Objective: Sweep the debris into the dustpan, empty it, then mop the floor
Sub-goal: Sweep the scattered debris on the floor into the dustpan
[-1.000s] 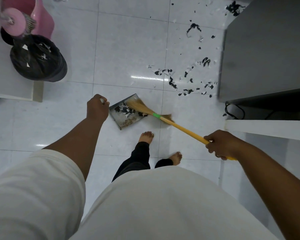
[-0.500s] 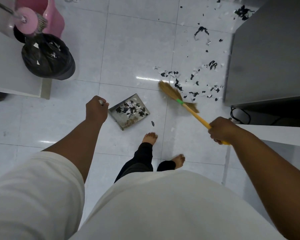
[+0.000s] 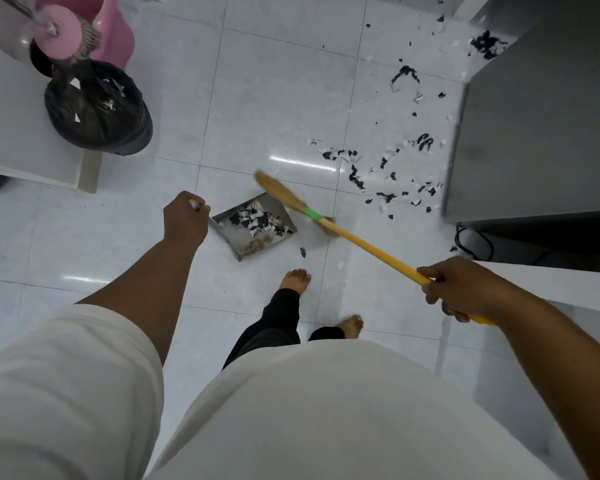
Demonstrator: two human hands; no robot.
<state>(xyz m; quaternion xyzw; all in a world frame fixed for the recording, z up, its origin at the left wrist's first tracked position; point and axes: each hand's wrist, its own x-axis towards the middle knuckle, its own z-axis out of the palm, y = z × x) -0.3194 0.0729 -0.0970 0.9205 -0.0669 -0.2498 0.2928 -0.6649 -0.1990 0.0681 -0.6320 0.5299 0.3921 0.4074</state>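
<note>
A grey metal dustpan (image 3: 243, 242) rests on the white tile floor, holding black and white scraps. My left hand (image 3: 185, 220) is shut on its handle at the pan's left. My right hand (image 3: 459, 289) grips the yellow handle of a straw broom (image 3: 361, 241). The broom's bristle head (image 3: 279, 188) lies across the pan's far right edge. More black and white debris (image 3: 378, 168) is scattered on the floor to the right of the pan, reaching towards the grey cabinet.
A bin lined with a black bag (image 3: 99, 110) stands at the upper left, with a pink mop bucket (image 3: 113, 27) and mop head (image 3: 61, 31) behind it. A grey cabinet (image 3: 541, 126) stands at the right with black cables (image 3: 471, 242) below. A white counter (image 3: 18, 126) sits left. My bare feet (image 3: 295, 278) are below the pan.
The broom swung out to the debris on the right and has come back, its bristles now over the pan's far edge. The dustpan and my left hand stayed in place.
</note>
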